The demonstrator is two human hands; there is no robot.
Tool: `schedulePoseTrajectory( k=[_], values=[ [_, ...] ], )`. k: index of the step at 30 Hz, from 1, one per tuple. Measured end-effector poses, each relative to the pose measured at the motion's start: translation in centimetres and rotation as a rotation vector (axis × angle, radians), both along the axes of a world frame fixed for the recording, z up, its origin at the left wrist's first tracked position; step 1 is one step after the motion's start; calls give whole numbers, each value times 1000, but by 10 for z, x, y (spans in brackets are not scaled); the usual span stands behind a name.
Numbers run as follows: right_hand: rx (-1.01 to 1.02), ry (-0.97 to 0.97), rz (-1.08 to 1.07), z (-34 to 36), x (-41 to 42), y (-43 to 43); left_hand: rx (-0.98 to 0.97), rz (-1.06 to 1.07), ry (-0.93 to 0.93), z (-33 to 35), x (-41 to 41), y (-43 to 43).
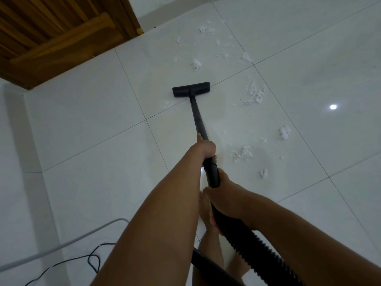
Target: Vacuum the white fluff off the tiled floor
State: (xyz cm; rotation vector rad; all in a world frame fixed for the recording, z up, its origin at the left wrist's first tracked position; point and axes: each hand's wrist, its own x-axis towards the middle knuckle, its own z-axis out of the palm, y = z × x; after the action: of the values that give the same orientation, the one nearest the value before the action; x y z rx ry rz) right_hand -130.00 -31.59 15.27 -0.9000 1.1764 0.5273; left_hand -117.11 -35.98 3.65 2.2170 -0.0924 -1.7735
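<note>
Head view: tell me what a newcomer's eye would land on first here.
The black vacuum wand runs up the middle, gripped by the left hand ahead of the right hand, its floor head flat on the tiled floor. White fluff lies scattered beyond and right of it. A wooden door fills the upper-left corner.

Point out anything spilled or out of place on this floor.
White fluff lies scattered in clumps over the tiled floor, mostly beyond and right of the vacuum's floor head. A thin black cable sprawls in loose loops at the near left.
</note>
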Motion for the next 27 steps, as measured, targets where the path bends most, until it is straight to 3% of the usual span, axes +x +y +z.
schedulePoseTrajectory(
  k=[16, 27],
  values=[
    [-38, -18, -27, -39, 84, -65, -147, -43, -114, -41, 87, -76],
    [-101, -35, 22, -43, 124, -105, -21, 5, -48, -44, 128, -117]
  ],
)
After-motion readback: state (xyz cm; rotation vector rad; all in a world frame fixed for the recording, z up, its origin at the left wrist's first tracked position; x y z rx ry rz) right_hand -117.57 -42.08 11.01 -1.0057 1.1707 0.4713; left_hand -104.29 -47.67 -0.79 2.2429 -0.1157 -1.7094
